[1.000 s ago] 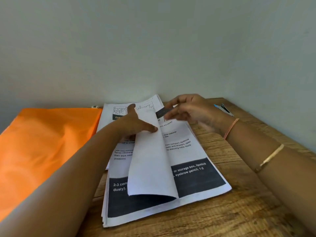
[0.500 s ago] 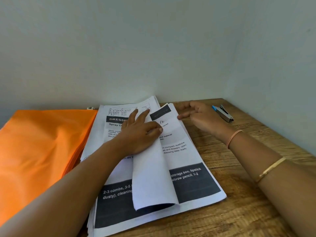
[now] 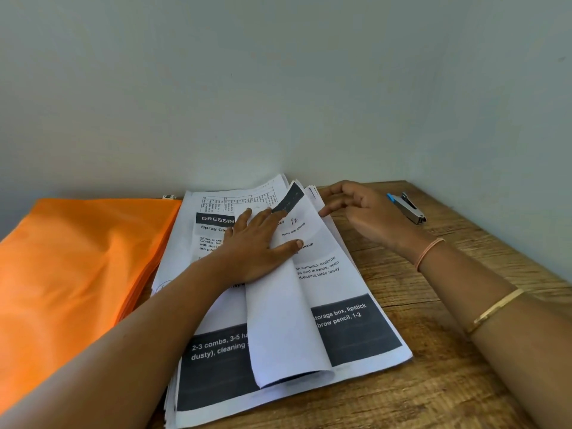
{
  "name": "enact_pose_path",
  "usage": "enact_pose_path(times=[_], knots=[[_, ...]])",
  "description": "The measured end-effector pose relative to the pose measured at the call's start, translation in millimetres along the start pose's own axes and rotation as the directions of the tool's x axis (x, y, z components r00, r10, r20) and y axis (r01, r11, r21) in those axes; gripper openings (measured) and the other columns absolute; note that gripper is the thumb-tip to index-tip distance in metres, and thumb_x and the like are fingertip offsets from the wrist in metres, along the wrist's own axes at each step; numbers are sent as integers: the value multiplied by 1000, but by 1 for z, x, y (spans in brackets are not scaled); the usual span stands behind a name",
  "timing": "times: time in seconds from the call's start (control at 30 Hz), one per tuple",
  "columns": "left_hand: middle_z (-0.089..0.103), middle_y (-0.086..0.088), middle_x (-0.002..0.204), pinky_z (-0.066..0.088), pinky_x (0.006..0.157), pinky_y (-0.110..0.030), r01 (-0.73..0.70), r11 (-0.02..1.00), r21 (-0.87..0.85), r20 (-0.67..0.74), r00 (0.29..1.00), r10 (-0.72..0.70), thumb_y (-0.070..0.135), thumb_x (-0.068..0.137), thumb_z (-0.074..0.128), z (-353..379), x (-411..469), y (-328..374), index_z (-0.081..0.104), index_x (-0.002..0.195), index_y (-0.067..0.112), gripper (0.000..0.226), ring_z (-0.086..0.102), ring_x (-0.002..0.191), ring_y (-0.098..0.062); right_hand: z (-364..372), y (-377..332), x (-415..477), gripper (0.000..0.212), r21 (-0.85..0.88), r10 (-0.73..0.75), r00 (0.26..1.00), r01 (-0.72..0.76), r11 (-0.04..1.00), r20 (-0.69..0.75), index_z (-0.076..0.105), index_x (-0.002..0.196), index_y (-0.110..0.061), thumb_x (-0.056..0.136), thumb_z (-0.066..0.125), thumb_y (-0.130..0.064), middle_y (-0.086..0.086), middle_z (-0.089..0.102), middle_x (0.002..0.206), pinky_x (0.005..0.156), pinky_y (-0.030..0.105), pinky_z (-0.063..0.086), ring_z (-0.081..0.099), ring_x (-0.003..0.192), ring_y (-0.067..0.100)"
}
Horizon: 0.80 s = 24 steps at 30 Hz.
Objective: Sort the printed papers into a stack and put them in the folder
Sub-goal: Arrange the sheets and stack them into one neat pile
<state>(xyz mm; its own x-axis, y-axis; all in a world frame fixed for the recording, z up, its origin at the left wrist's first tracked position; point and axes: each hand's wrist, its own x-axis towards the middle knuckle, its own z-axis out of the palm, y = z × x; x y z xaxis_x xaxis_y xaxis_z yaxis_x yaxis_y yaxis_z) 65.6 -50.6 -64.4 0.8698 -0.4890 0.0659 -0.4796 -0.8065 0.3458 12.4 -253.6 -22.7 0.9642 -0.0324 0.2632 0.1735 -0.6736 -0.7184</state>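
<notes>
The left hand (image 3: 257, 246) is laid flat, and a folded-over sheet (image 3: 281, 320) is pressed down by it. Nothing is gripped by the right hand (image 3: 359, 212); its fingers are loosely bent at the far edge of the paper stack (image 3: 356, 323). The stack is laid on the wooden table (image 3: 464, 382), beside the orange folder (image 3: 77, 274). A stapler (image 3: 408, 207) is seen near the wall.

Stack of printed papers (image 3: 365, 329) lies flat on the wooden table (image 3: 439, 385): white sheets, black text, dark banner blocks with white lettering. Its edges are uneven and fanned at the far end and near-left corner. Top sheet (image 3: 284, 320) is curled over lengthwise toward the left, blank back up, with the loop open at the near end. Orange folder (image 3: 77, 274) lies flat just left of the stack, closed, its right edge against the papers.
</notes>
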Motion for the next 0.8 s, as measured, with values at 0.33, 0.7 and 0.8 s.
enact_pose_path(times=[0.33, 0.7, 0.8], knots=[[11, 11, 157, 2, 113, -60, -1, 992, -125, -40, 999, -4, 65, 88, 32, -2, -3, 9, 4, 146, 45, 68, -7, 146, -25, 3, -8, -7, 50, 55, -107, 990, 103, 993, 90, 54, 120, -32, 90, 39, 5, -5, 71, 108, 83, 45, 55, 68, 89, 30], [17, 2, 157, 3, 115, -55, 148, 945, -292, -93, 979, -182, 86, 61, 29, 1, -2, 16, -1, 149, 30, 109, 1, 146, -26, 11, -14, -4, 49, 165, -8, 983, -23, 986, 182, 44, 129, -37, 95, 45, -2, -4, 66, 115, 85, 31, 56, 66, 96, 7], [19, 2, 156, 3, 114, -55, 168, 944, -284, -99, 974, -203, 87, 58, 27, 2, -2, 16, 0, 149, 31, 110, 4, 145, -26, 11, -14, -5, 50, 142, 12, 981, -41, 989, 194, 41, 137, -32, 96, 43, -4, 0, 64, 123, 89, 39, 55, 67, 99, 13]])
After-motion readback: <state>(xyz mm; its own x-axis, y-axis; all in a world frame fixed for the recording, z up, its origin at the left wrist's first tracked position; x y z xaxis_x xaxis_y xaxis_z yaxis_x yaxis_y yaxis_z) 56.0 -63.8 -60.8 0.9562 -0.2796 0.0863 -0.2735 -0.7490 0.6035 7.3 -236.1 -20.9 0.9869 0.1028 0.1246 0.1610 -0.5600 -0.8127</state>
